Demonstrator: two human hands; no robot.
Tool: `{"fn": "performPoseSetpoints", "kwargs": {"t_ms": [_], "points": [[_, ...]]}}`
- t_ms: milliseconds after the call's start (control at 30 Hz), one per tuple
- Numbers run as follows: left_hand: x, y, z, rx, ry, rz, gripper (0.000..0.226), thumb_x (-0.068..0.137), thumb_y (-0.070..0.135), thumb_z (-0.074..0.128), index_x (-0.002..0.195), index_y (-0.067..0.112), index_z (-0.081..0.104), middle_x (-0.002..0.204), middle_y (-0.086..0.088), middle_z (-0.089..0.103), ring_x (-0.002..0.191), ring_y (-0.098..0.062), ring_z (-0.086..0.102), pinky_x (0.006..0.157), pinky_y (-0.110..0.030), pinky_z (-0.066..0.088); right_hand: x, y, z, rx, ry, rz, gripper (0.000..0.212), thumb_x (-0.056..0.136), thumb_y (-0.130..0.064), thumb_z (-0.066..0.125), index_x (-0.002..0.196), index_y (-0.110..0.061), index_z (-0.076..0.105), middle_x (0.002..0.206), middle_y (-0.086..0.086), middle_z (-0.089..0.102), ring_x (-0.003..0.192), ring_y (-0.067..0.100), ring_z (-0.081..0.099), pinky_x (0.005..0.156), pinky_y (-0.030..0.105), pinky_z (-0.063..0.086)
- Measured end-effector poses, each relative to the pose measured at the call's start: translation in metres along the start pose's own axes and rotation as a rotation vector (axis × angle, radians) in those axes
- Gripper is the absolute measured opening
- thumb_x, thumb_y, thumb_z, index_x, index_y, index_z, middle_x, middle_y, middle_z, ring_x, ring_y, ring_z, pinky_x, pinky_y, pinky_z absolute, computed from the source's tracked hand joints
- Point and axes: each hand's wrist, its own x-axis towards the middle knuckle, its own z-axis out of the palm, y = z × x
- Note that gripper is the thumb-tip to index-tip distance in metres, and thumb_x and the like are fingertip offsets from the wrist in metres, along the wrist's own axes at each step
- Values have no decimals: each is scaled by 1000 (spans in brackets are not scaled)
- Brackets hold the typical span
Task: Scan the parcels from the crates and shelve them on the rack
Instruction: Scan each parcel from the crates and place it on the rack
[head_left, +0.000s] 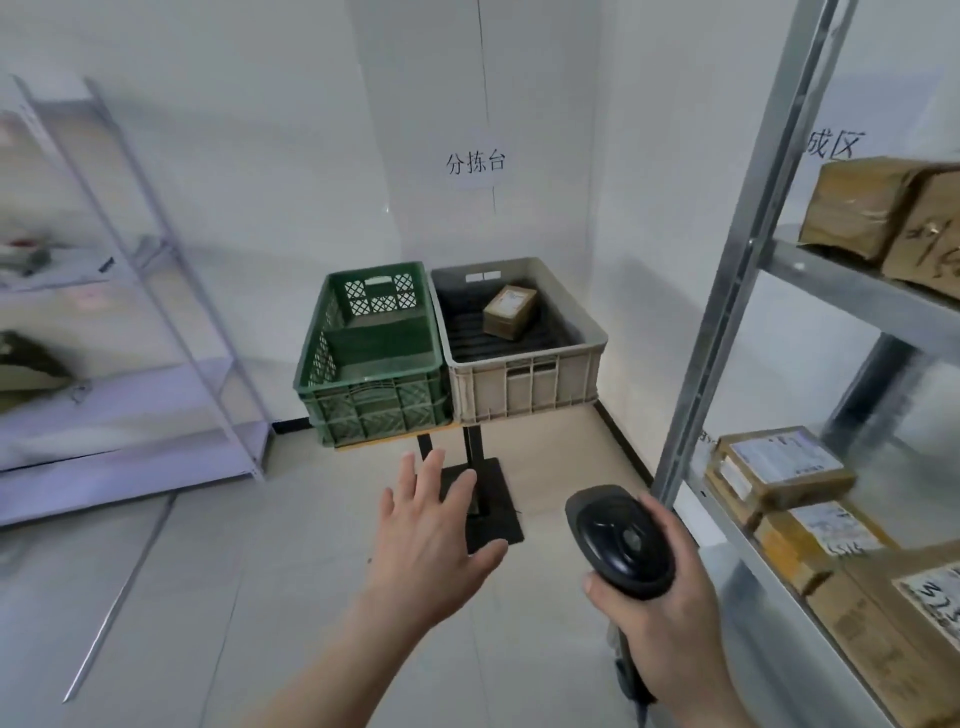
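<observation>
The rack (737, 270) stands right. The grey crate (524, 384) ahead holds one parcel (510, 310), long axis running away and rightward. The left hand (431, 540), fingers spread and empty, reaches forward, likely nearer. The right hand (660, 618) grips the scanner (618, 540).

Your left hand (434, 525) was out in front w/ fingers straight and spread, palm down, holding nothing, forearm reaching in from bottom centre. It sat left of the scanner (621, 540), apart from it. Your right hand (657, 613) gripped the scanner's handle, thumb across the near side, fingers curled round its right side.
</observation>
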Motion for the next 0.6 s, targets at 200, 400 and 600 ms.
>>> {"fn": "performPoseSetpoints", "kwargs": {"t_ms": [200, 400, 600], "points": [[66, -18, 5, -24, -6, -21, 100, 68, 80, 15, 154, 32, 31, 168, -6, 9, 155, -37, -1, 121, -51, 22, 66, -9, 28, -8, -11, -24, 86, 66, 14, 87, 133, -30, 55, 107, -26, 69, 99, -17, 60, 79, -1, 43], [147, -45, 25, -66, 10, 32, 84, 79, 75, 45, 150, 30, 42, 167, -9, 19, 154, -40, 9, 119, -53, 25, 132, -12, 67, -15, 31, -37, 85, 66, 17, 85, 130, -31, 54, 113, -16, 64, 93, -21, 59, 72, -6, 40], [254, -87, 37, -96, 28, 96, 79, 72, 71, 63, 138, 28, 57, 158, -12, 39, 147, -44, 31, 107, -57, 41, 209, -12, 118, -72, 127, -66, 89, 61, 20, 85, 134, -24, 58, 119, -12, 68, 97, -14, 63, 77, -3, 42]]}}
